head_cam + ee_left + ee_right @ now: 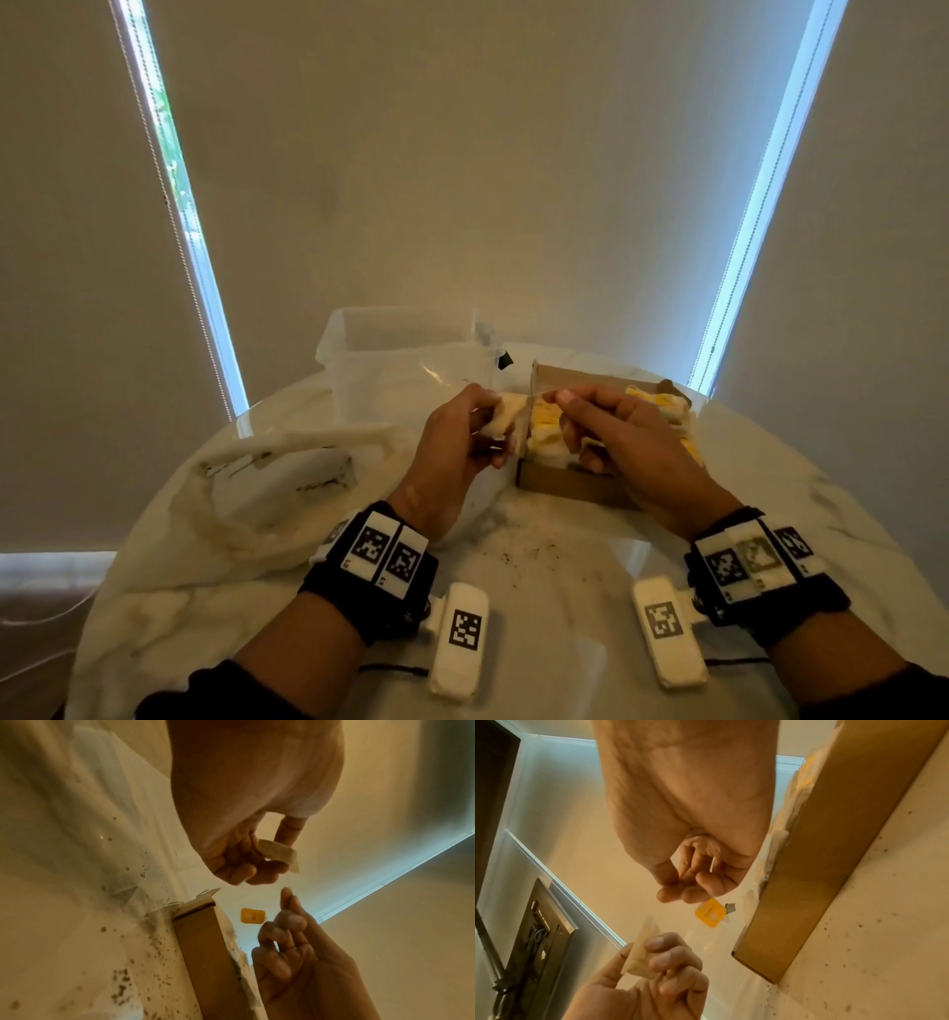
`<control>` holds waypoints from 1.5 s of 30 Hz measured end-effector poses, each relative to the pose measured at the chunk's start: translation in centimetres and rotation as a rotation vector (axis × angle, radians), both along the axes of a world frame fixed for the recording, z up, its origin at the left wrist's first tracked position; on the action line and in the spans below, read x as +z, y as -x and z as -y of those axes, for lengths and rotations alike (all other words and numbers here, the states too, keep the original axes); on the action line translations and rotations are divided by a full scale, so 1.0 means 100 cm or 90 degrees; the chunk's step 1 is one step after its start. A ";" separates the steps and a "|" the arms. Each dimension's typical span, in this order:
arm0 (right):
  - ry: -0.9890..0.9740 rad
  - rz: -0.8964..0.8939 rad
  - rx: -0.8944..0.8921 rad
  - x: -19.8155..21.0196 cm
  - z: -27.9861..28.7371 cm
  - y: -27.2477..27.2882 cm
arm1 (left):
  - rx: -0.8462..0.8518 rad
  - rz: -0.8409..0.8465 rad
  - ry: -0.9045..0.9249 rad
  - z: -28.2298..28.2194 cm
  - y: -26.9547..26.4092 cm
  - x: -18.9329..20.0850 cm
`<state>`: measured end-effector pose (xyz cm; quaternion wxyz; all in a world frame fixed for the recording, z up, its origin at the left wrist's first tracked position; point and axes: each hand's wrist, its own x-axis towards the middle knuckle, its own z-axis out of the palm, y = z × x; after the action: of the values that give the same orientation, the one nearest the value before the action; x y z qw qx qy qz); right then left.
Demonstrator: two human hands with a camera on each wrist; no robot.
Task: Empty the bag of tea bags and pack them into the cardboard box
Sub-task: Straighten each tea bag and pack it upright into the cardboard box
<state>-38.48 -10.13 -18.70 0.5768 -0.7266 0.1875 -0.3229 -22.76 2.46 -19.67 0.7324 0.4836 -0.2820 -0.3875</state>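
My left hand grips a pale tea bag just left of the open cardboard box. In the left wrist view the tea bag sits between thumb and curled fingers. A thin string runs from it to my right hand, whose fingertips pinch the string. The yellow tag dangles below, and it also shows in the right wrist view as the yellow tag. Several tea bags with yellow tags lie packed in the box. The crumpled plastic bag lies at the left.
A clear plastic container stands behind the bag, left of the box. Loose tea crumbs are scattered on the round marble table in front of the box. Window blinds hang close behind the table.
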 end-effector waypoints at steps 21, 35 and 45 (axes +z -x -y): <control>0.009 -0.028 0.015 0.007 0.006 0.012 | -0.180 0.097 0.103 -0.012 0.000 0.012; 0.081 -0.131 0.191 0.012 -0.011 0.011 | -0.087 0.061 0.064 -0.002 -0.010 0.003; 0.336 -0.023 0.023 0.026 -0.002 0.019 | -0.053 0.167 -0.043 -0.003 -0.004 0.004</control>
<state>-40.35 -9.91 -16.13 0.3693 -0.8609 0.0941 -0.3372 -22.36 2.80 -19.31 0.6558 0.5425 -0.3820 -0.3602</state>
